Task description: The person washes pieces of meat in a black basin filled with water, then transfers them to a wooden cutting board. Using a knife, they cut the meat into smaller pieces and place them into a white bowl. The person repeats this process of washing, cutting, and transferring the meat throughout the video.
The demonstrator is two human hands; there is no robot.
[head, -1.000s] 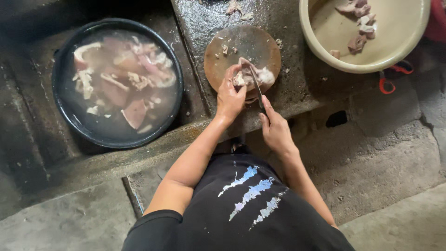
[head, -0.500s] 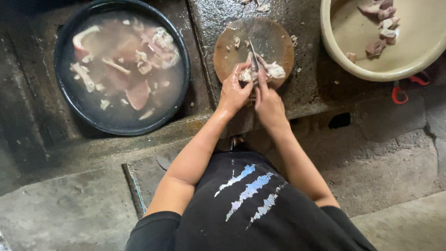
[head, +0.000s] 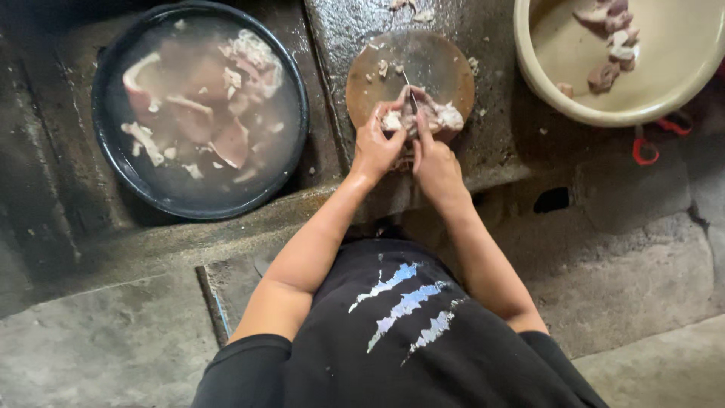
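A round wooden chopping board (head: pixel 430 64) lies on the wet dark stone ledge, with a pale piece of raw meat (head: pixel 442 117) at its near edge. My left hand (head: pixel 375 147) pins the left end of the meat with its fingers. My right hand (head: pixel 433 162) grips a knife (head: pixel 408 87) whose thin blade points away from me across the meat. Small scraps lie scattered on the board.
A black basin (head: pixel 121 181) of cloudy water with several meat pieces sits on the left. A cream basin (head: pixel 544 83) with a few cut pieces stands at the upper right. A red scissors handle (head: pixel 644 149) lies beneath it. Rough concrete steps lie below.
The knife blade has swung from slanting toward me to pointing away over the meat, and both hands have closed in together on the piece.
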